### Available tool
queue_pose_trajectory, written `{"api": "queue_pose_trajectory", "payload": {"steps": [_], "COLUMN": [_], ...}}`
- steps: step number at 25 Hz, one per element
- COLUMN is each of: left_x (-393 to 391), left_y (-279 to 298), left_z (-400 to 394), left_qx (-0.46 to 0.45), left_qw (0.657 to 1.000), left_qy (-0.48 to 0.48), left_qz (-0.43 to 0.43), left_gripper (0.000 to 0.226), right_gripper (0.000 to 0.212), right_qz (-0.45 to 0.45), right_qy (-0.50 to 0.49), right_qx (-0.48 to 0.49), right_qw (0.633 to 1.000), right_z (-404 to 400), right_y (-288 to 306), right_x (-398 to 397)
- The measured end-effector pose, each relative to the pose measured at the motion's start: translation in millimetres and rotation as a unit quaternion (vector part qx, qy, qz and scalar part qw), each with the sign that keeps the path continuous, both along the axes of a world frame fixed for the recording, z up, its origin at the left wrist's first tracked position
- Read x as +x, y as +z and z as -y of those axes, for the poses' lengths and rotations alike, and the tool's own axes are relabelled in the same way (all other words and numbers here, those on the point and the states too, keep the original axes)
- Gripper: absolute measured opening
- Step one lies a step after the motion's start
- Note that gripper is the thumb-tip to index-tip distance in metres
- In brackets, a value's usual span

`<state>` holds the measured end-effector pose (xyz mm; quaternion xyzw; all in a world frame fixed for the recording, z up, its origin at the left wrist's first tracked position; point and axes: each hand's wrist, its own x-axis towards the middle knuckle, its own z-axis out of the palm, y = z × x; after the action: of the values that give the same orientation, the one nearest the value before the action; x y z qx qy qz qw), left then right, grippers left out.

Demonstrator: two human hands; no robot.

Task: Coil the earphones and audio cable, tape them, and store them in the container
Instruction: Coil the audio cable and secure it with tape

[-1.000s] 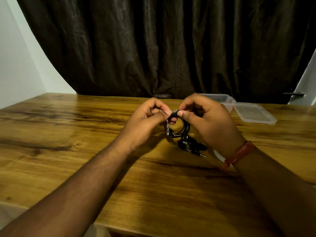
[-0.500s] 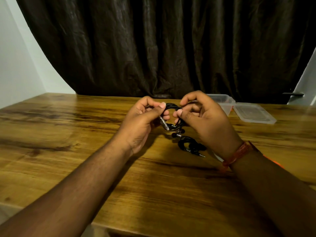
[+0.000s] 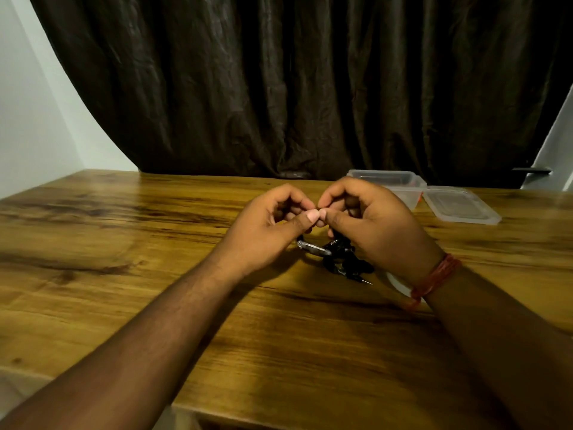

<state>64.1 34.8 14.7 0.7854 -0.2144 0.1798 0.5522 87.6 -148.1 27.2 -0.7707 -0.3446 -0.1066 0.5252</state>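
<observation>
My left hand [image 3: 266,231] and my right hand [image 3: 372,231] meet thumb to thumb above the table, both pinching a coiled black cable [image 3: 336,246]. Most of the coil is hidden under my fingers; its silver plug [image 3: 313,249] sticks out below my left thumb. A second black cable bundle [image 3: 353,270] lies on the wood just under my right hand, its small jack pointing right. The clear plastic container [image 3: 384,179] stands open behind my right hand, with its lid [image 3: 462,206] flat on the table to its right.
A white curved object [image 3: 397,285] peeks out from under my right wrist; I cannot tell what it is. The wooden table [image 3: 124,243] stretches wide to the left. A dark curtain hangs along the far edge.
My thumbs have come together and closed over the coil, which showed between my fingers before. It now hangs lower, with the plug swung down towards the table.
</observation>
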Motion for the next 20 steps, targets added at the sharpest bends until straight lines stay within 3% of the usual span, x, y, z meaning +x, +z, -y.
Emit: {"api": "queue_pose_trajectory", "payload": {"steps": [5,8,10,14,20], "left_x": [3.6,4.7,4.3,2.2,3.9], "left_y": [0.0,-0.7,-1.3,-2.6,-2.2], "left_z": [-2.0,-0.8,-0.5,0.4,3.3], "left_qx": [-0.055,-0.107,-0.097,-0.046,-0.040], "left_qw": [0.998,0.994,0.995,0.998,0.999], "left_qy": [0.021,0.016,0.008,0.025,0.004], "left_qz": [0.019,-0.003,-0.025,-0.033,-0.030], "left_gripper": [0.009,0.007,0.005,0.007,0.010], "right_gripper": [0.013,0.010,0.008,0.005,0.007], "right_qz": [-0.028,-0.077,-0.089,-0.054,-0.091], "right_qy": [0.003,0.021,0.021,0.010,0.036], "right_qx": [-0.011,0.066,0.103,0.041,0.028], "right_qw": [1.000,0.995,0.991,0.998,0.995], "right_z": [2.6,2.5,2.1,2.7,3.6], "right_y": [0.6,3.2,3.8,3.8,4.6], "right_x": [3.8,4.9,6.5,6.8,5.4]}}
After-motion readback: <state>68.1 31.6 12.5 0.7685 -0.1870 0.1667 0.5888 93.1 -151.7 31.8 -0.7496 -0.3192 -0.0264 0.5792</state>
